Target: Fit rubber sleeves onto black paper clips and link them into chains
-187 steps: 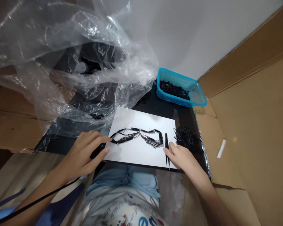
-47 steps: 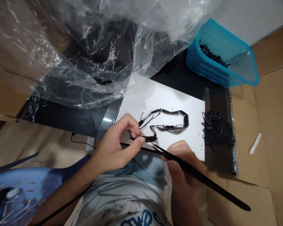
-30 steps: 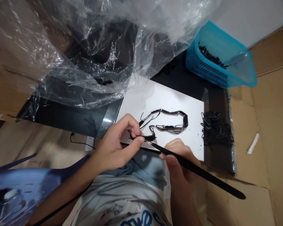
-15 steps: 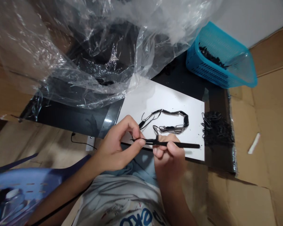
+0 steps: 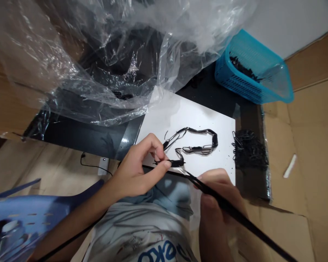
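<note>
My left hand (image 5: pixel 136 171) pinches a short black-wrapped piece (image 5: pixel 175 163) between thumb and fingers, at the end of a chain of linked paper clips (image 5: pixel 199 140). The chain lies looped on a white sheet (image 5: pixel 186 116). My right hand (image 5: pixel 218 203) grips long black tweezers (image 5: pixel 262 234), with their tip close to the pinched piece. A thin black strip (image 5: pixel 164 171) runs from under my left thumb toward the tweezers. A heap of black paper clips (image 5: pixel 248 149) lies right of the sheet.
A blue mesh basket (image 5: pixel 251 69) holds black clips at the back right. Crumpled clear plastic sheeting (image 5: pixel 98 72) hangs over the left and back. Cardboard (image 5: pixel 289 163) lines the right side. A black board (image 5: pixel 207 87) lies under the sheet, and a thin cord (image 5: pixel 94 167) lies left.
My right hand has dropped down and right, and the tweezers have swung from level to a diagonal pointing lower right. My left hand still pinches the same piece.
</note>
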`<move>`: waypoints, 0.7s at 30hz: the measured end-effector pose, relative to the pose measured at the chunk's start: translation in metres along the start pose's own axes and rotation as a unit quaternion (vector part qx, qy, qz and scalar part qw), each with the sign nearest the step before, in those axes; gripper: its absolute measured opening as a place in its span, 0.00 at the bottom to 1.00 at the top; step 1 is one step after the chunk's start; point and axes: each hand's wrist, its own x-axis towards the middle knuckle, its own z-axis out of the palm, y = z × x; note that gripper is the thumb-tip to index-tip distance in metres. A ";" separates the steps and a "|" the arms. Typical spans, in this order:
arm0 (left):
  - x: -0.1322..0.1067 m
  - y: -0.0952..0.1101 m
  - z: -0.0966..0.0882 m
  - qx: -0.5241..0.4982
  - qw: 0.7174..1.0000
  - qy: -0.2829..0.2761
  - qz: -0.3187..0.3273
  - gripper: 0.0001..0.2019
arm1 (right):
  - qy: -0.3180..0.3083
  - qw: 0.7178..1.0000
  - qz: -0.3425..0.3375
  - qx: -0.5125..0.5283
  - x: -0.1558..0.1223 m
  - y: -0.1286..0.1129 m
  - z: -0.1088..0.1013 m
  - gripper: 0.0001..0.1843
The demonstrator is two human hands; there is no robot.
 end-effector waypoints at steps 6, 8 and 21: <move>0.001 0.000 0.000 -0.002 1.000 -0.009 0.001 0.08 | -0.057 0.987 -0.130 -0.076 0.008 -0.004 -0.004 0.13; 0.001 0.000 -0.001 0.000 1.000 -0.010 0.007 0.08 | -0.064 0.986 -0.138 -0.066 0.011 -0.002 -0.005 0.13; 0.002 0.003 0.000 0.012 1.000 -0.023 0.008 0.08 | -0.131 0.979 -0.146 -0.053 0.014 0.003 -0.009 0.09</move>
